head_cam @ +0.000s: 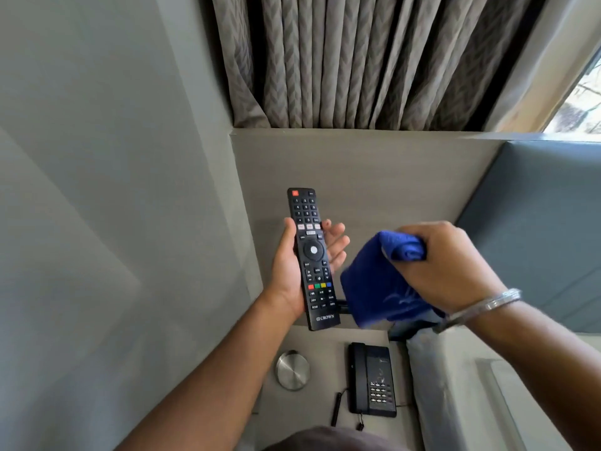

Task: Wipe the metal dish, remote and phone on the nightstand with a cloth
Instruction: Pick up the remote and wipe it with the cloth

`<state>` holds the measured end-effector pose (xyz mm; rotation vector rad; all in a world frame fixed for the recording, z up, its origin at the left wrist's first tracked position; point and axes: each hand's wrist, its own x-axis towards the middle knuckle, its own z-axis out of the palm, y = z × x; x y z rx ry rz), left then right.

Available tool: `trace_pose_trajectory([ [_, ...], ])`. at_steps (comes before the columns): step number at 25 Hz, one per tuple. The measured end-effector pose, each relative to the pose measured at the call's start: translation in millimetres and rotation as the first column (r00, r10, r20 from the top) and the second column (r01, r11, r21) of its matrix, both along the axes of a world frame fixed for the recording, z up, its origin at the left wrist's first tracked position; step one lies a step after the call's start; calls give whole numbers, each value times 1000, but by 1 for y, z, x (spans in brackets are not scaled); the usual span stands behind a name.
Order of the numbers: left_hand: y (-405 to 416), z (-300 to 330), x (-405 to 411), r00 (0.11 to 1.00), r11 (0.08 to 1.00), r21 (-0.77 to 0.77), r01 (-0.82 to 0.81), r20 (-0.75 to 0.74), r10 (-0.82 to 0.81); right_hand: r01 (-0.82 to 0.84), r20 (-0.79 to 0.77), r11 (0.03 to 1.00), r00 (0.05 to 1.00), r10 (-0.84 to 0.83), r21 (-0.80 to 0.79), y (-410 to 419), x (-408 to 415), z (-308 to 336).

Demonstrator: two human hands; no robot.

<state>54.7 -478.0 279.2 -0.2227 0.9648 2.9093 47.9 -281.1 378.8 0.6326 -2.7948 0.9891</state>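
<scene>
Above bench (325, 340) edge, remote (311, 258) is cradled in the loosely curled left hand (292, 271) while cloth (387, 281) is clenched in the right hand (445, 265), just beside.

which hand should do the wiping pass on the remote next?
Right. The right hand already grips the blue cloth, bunched just beside the remote. The left hand cradles the remote buttons-up above the nightstand, so it is probably best kept as the holder.

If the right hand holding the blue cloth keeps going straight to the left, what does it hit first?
Probably the remote held in the left hand; the right hand and its cloth sit just beside it, though depth is unclear.
</scene>
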Motion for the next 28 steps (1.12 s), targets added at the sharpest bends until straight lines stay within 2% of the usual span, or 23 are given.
trace_pose_trajectory([
  [2, -2, -7, 7, 1000, 999, -27, -19, 20, 20, 50, -89, 982, 994, -66, -180, -8, -6, 23],
  [4, -2, -9, 14, 1000, 998, -68, -17, -1, 17, 22, -241, 932, 964, -116, -362, -20, -8, 41],
  [5, -1, -8, 17, 1000, 997, -79, 1, -15, -2, -22, -291, 922, 951, -100, -387, -30, -7, 43],
  [6, 0, -6, 18, 999, 996, -83, 30, -27, -33, -73, -302, 935, 953, -38, -348, -42, -5, 41],
  [7, 2, -3, 19, 998, 994, -93, 53, -23, -56, -126, -275, 959, 960, 53, -253, -55, -2, 34],
  [9, 4, 3, 20, 999, 992, -112, 53, 18, -52, -246, -117, 969, 963, 244, -2, -78, 5, 15],
  [11, 3, 3, 19, 995, 998, -62, 17, 98, -11, -316, -11, 936, 947, 322, 157, -90, 16, -7],
  [12, 0, -1, 18, 992, 999, -46, -9, 126, 15, -329, -16, 922, 941, 339, 202, -89, 23, -18],
  [14, -5, -9, 14, 983, 997, -78, -17, 182, 30, -340, -29, 914, 935, 354, 222, -83, 36, -38],
  [18, 2, -28, 5, 920, 984, -139, 110, 389, -48, -300, 99, 934, 953, 285, 194, -61, 62, -76],
  [21, 8, -63, 4, 876, 984, -134, 114, 481, -36, -342, 263, 924, 920, 291, 171, -49, 79, -96],
  [24, 11, -119, 4, 835, 987, -82, 139, 545, -73, -382, 472, 911, 839, 271, 156, -26, 88, -122],
  [26, 7, -169, 3, 764, 962, -186, 202, 644, -36, -343, 572, 922, 799, 186, 180, 0, 88, -143],
  [28, 2, -220, 7, 688, 896, -316, 313, 726, 16, -249, 631, 934, 775, 34, 256, 29, 84, -167],
])
